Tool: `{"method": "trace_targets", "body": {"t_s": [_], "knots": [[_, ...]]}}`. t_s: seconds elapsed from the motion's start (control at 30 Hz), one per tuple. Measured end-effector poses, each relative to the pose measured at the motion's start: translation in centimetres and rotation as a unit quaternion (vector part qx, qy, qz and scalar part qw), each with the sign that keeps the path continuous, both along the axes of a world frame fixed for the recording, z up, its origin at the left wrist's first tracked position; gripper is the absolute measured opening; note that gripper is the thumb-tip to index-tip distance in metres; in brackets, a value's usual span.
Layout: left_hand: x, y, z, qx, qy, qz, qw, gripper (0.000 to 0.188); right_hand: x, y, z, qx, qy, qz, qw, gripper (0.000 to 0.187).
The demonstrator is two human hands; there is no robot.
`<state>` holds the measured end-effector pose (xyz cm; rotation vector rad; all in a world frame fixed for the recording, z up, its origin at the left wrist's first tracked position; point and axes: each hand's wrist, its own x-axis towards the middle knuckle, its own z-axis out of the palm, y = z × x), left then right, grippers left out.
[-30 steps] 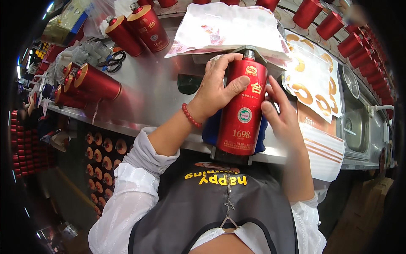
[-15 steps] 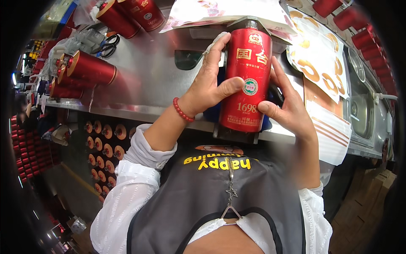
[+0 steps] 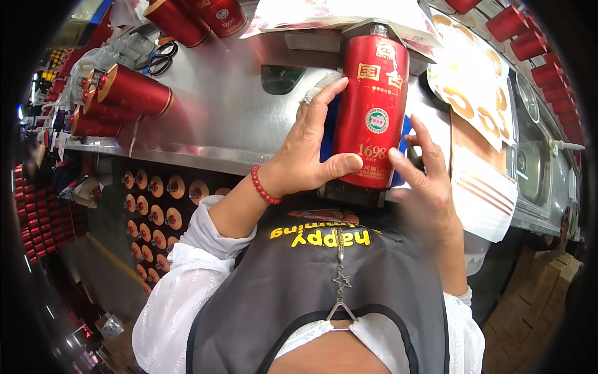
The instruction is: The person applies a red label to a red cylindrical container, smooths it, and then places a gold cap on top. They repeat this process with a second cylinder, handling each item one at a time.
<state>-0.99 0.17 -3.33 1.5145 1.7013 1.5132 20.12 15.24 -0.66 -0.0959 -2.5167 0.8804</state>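
Observation:
A red cylindrical bottle with gold characters and a round green-and-white seal lies in a dark cradle in front of me, its neck pointing away. My left hand steadies its left side, the thumb against the lower front and the fingers along the edge. A greyish wrap covers part of a finger on that hand. At the bottle's lower right is my right hand, fingers apart and bent, fingertips close to the surface; whether they touch it I cannot tell. Blue material shows behind the bottle.
More red bottles lie at the left of the metal table, near black scissors. Sheets with gold ring-shaped labels are at right, beside a sink. Bottles stand in rows below the table edge.
The bottle has shifted slightly to the right and turned a little, its seal moving right. My left thumb has slid down toward its base. My right hand has loosened and drawn lower, fingers spreading.

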Motion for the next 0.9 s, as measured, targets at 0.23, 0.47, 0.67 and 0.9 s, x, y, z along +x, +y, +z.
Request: {"method": "trace_targets", "body": {"t_s": [0.23,0.47,0.67,0.9], "knots": [[-0.4,-0.1,0.0,-0.009,-0.014,-0.028,0.999,0.103,0.6,-1.0,0.0,0.031,-0.027,-0.002,0.999,0.064],[-0.2,-0.4,0.0,0.0,-0.015,-0.018,1.0,0.099,0.4,0.1,1.2,0.009,0.048,-0.034,0.998,0.053],[-6.1,-0.7,-0.5,-0.101,0.252,0.104,0.957,0.057,-6.8,3.0,7.8,0.077,-0.001,0.111,0.991,0.023],[-10.9,0.6,0.6,-0.314,0.394,0.103,0.858,0.053,-11.9,6.7,9.5,0.054,-0.041,0.112,0.991,0.015]]}}
